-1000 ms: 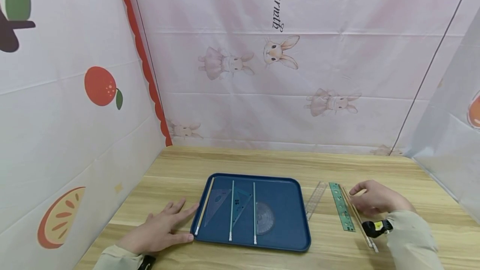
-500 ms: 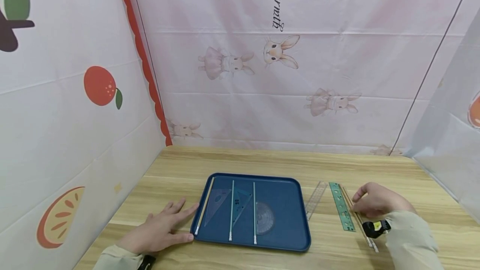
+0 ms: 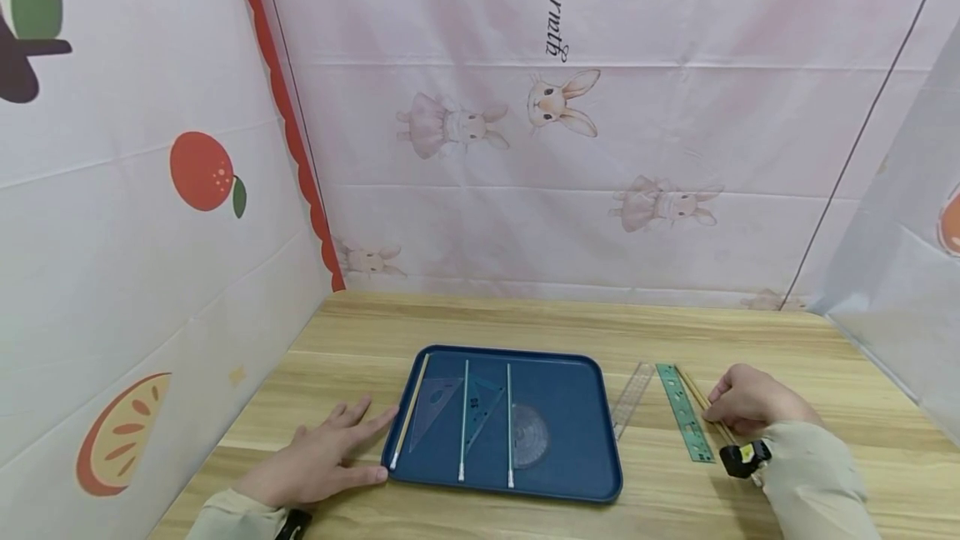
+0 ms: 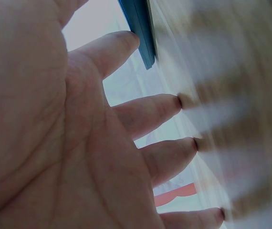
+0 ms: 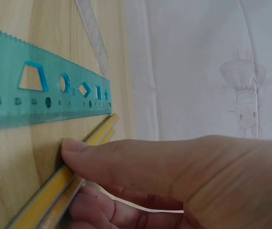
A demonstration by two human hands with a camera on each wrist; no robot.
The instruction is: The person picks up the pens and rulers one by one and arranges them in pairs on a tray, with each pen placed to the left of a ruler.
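My right hand (image 3: 757, 400) pinches two yellow pencils (image 5: 55, 191) between thumb and curled fingers, beside a green ruler (image 3: 684, 413) with cut-out shapes. In the right wrist view the thumb (image 5: 98, 160) lies across the pencils, whose ends reach the ruler's corner. My left hand (image 3: 318, 457) lies spread at the left side of a blue tray (image 3: 562, 482), index finger and thumb at its rim. In the left wrist view its other fingertips rest on the table. On the tray are a yellow pencil (image 3: 411, 411), two green pencils (image 3: 463, 419), two set squares (image 3: 483, 411) and a clear protractor (image 3: 531, 437).
A clear ruler (image 3: 633, 394) lies between the tray and the green ruler, one end at the tray's right rim. The wooden table (image 3: 480, 315) meets a printed curtain (image 3: 480, 232) at the back. Another printed sheet (image 3: 150, 257) hangs along the left side.
The right hand's fingers have closed on the two pencils, which now lie closer together and have shifted slightly. The green ruler's near end has moved slightly right. The left hand stays put.
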